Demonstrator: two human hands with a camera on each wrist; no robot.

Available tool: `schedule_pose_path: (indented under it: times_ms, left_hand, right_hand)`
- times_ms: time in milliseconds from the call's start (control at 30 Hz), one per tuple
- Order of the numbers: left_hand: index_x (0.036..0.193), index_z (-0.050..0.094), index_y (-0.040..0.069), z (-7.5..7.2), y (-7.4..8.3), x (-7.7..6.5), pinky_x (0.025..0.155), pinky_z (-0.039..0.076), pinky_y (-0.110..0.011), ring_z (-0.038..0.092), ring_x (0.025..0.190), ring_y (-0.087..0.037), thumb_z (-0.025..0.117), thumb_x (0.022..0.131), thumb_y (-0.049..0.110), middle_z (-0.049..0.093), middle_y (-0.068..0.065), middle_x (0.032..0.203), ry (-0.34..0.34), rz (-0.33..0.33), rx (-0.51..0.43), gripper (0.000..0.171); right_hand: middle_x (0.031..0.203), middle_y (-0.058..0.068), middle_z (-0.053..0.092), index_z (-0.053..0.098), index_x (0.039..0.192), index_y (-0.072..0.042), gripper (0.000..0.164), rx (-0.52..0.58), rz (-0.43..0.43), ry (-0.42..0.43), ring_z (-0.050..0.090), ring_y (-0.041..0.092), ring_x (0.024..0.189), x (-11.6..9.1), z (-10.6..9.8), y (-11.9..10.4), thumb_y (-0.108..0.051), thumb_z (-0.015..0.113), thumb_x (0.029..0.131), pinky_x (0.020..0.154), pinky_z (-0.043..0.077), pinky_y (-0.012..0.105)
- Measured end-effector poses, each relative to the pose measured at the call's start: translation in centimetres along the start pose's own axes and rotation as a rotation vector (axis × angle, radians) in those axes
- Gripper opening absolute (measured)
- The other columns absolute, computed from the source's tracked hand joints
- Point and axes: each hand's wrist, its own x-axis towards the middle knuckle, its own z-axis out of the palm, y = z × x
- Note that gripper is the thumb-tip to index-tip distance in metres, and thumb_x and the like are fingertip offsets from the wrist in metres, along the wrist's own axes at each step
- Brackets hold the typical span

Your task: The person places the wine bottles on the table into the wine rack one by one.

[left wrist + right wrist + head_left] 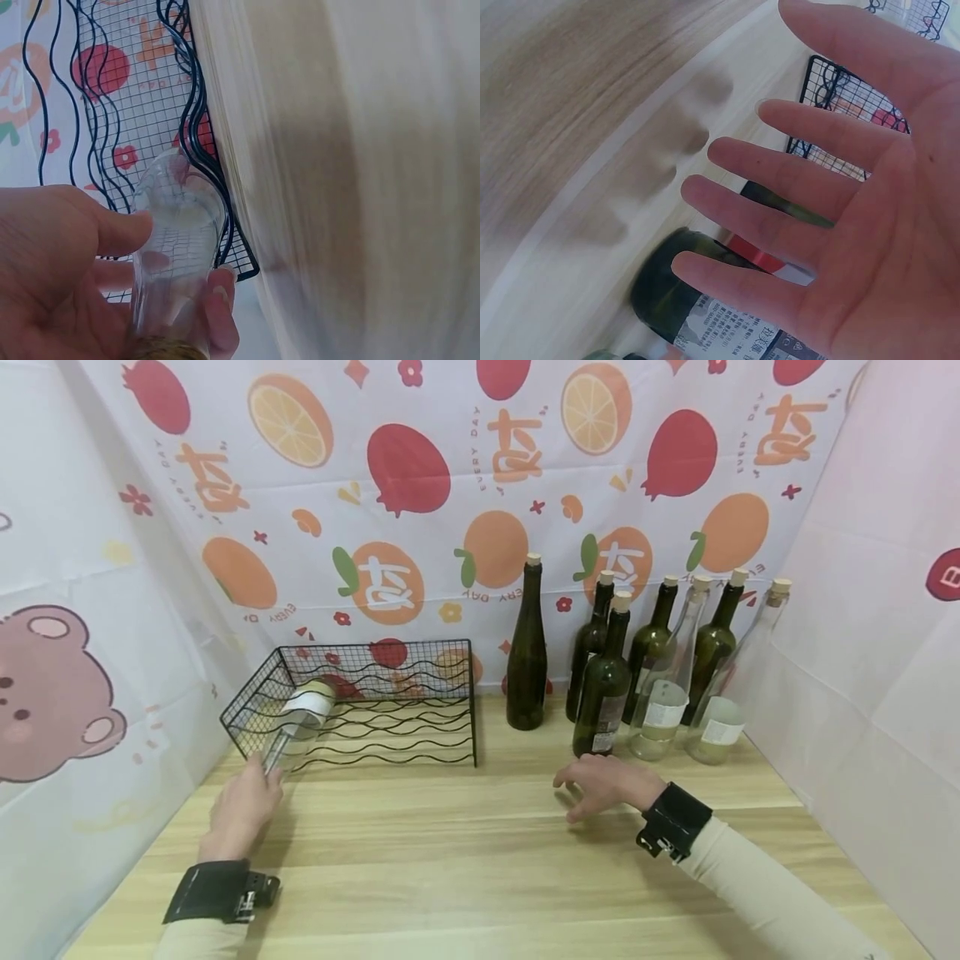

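My left hand (243,806) grips the neck of a clear glass bottle (309,708) with a pale label. The bottle lies tilted on the wavy wires of a black wire rack (390,763), its base toward the back. In the left wrist view, thumb and fingers wrap the bottle's clear neck (176,262), with the cork at the bottom edge. My right hand (603,785) hovers over the table, fingers spread and holding nothing. Closest to it stands a dark green bottle (603,693) with a cork; its label (727,330) shows in the right wrist view.
A tall dark bottle (527,660) stands alone right of the rack. Several corked bottles cluster farther right, among them a clear bottle (663,702) and another clear bottle (723,714). A fruit-printed cloth (420,560) hangs behind the wooden table (450,860).
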Motion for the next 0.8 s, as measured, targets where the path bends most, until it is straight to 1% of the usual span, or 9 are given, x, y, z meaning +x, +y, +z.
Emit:
schedule_pose_path:
  times_ms: [67,133,200,267,467,800]
  left_hand:
    - [0.142,0.036,-0.015,-0.02,-0.03,-0.09,0.068,0.052,-0.062,0.058,0.101,-0.065,0.044,0.108,0.028,0.052,-0.049,0.122,0.015,-0.01,-0.012,0.055]
    - [0.128,0.044,-0.014,-0.02,-0.1,-0.12,0.059,0.05,-0.055,0.062,0.091,-0.06,0.047,0.107,0.029,0.057,-0.045,0.109,0.031,-0.015,-0.023,0.048]
    - [0.116,0.049,-0.013,0.01,-0.14,-0.14,0.056,0.048,-0.051,0.063,0.084,-0.056,0.049,0.106,0.03,0.059,-0.042,0.101,0.043,-0.026,-0.02,0.044]
    - [0.108,0.053,-0.011,0.14,-0.16,-0.21,0.054,0.046,-0.049,0.063,0.08,-0.054,0.05,0.105,0.03,0.06,-0.039,0.097,0.057,-0.028,-0.015,0.041]
    - [0.101,0.056,-0.009,0.19,-0.04,-0.42,0.053,0.043,-0.046,0.062,0.076,-0.048,0.053,0.103,0.031,0.06,-0.034,0.091,0.088,-0.033,-0.013,0.04]
    - [0.101,0.055,-0.007,0.23,-0.05,-0.44,0.053,0.042,-0.048,0.063,0.08,-0.054,0.058,0.101,0.03,0.061,-0.034,0.092,0.109,-0.039,-0.01,0.037]
  right_hand:
    - [0.126,0.008,0.071,0.07,0.128,-0.011,0.055,-0.001,0.004,-0.004,0.064,0.029,0.114,0.05,-0.06,0.01,-0.035,0.085,0.081,0.097,0.054,0.049]
    - [0.126,0.008,0.071,0.07,0.128,-0.011,0.055,0.003,0.013,-0.008,0.064,0.03,0.115,0.05,-0.1,-0.02,-0.034,0.085,0.081,0.098,0.053,0.05]
    - [0.126,0.009,0.071,0.07,0.128,-0.011,0.055,0.012,0.019,-0.013,0.064,0.03,0.115,-0.01,-0.17,-0.08,-0.034,0.085,0.081,0.098,0.053,0.051]
    - [0.125,0.009,0.071,0.07,0.128,-0.011,0.055,0.016,0.024,-0.014,0.064,0.03,0.115,-0.08,-0.15,-0.13,-0.034,0.085,0.081,0.098,0.053,0.051]
    - [0.125,0.008,0.071,0.07,0.128,-0.011,0.055,0.017,0.028,-0.018,0.063,0.029,0.114,-0.23,-0.19,-0.15,-0.034,0.085,0.08,0.098,0.053,0.051]
    - [0.124,0.006,0.071,0.069,0.129,-0.012,0.056,0.009,0.031,-0.023,0.063,0.026,0.111,-0.21,-0.09,-0.11,-0.034,0.085,0.08,0.096,0.053,0.049]
